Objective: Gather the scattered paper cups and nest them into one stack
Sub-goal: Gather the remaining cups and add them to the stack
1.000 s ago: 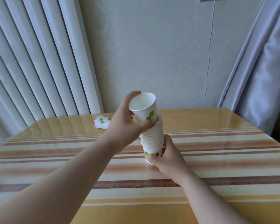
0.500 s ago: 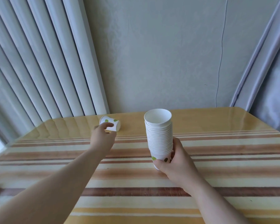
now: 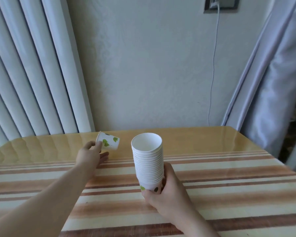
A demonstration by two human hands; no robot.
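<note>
A glossy striped table (image 3: 220, 168) carries one tipped paper cup (image 3: 109, 143).

One stack (image 3: 148, 165) of nested cups, too many to count surely; one loose cup (image 3: 108, 143) far left; two hands.

Head camera looks forward and down across the table (image 3: 212, 168), near.

Bench (image 3: 212, 177) bare at 3 o'clock of the stack (image 3: 148, 161); open lane between stack and lone cup (image 3: 108, 142) at 10 o'clock. Wall (image 3: 152, 65) close behind at 12; curtain (image 3: 272, 82) crowds the 2 o'clock corner.
</note>
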